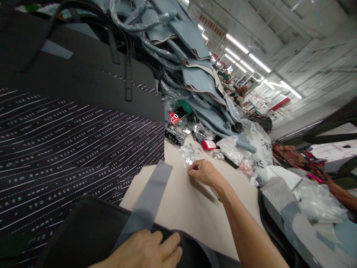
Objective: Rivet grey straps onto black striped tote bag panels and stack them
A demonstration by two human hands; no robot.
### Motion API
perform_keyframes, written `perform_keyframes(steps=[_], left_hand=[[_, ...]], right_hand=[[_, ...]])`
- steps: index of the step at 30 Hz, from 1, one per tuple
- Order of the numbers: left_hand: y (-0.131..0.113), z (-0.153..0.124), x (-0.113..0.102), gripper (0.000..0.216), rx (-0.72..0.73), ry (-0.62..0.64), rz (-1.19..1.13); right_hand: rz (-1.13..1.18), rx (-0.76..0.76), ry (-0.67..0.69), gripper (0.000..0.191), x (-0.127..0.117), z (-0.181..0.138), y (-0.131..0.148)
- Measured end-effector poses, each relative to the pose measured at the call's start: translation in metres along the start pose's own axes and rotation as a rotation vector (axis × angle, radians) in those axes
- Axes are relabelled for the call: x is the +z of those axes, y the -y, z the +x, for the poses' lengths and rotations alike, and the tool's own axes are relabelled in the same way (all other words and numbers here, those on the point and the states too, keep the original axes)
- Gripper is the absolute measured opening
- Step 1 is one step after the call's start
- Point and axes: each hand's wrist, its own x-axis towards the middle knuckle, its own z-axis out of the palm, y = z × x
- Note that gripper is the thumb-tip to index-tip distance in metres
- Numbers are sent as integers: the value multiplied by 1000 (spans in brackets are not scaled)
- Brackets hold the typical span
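My right hand (205, 172) reaches over a beige sheet (178, 201), thumb and fingertips pinched together. Anything between them is too small to make out. Just beyond those fingertips lies a scatter of small clear and silvery discs (191, 152). At the bottom, my left hand (147, 247) rests on smooth black material (95, 219), its fingers laid out over it and its thumb hidden. A grey strip (150, 193) runs from beside the left hand up across the beige sheet. Black fabric with white printed lettering (83, 149) stands at the left.
Grey-blue bag pieces (200, 78) with plastic-wrapped handles are heaped behind. Dark straps (128, 74) hang at upper left. A red item with a white label (208, 144) and crumpled clear plastic bags (256, 141) lie along the sheet's far side. More plastic (318, 197) is at right.
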Motion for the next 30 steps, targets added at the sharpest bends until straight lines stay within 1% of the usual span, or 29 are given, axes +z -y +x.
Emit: perform_keyframes(steps=[3, 6, 8, 10, 13, 16, 18, 20, 23, 26, 30], left_hand=[[0, 2, -2, 22, -13, 34, -53], [-1, 2, -14, 26, -11, 113, -124], [-2, 2, -25, 25, -43, 138, -170], [-3, 2, -32, 24, -78, 141, -186], [-4, 2, -33, 24, -69, 111, -165], [-5, 1, -29, 23, -40, 83, -133], [-6, 1, -29, 23, -30, 79, -115], [-6, 0, -29, 24, -21, 85, -96], [-5, -1, -31, 25, -4, 96, -66], [-5, -1, -32, 25, 10, 95, -49], [-5, -2, -31, 23, 32, 93, -38]], right_hand=[[-19, -15, -2, 11, -5, 0, 7], [-19, -3, -37, 12, -9, -15, 15], [8, 17, -30, 11, -13, -36, 19], [50, 33, 5, 10, -16, -66, 21], [108, 20, 62, 9, -16, -115, 23], [179, 19, 114, 10, -3, -154, 25], [250, 50, 142, 11, 11, -169, 24], [301, 67, 143, 12, 25, -174, 23], [299, 36, 107, 14, 40, -171, 22], [295, -6, 112, 20, 44, -166, 24], [274, -10, 139, 26, 44, -162, 27]])
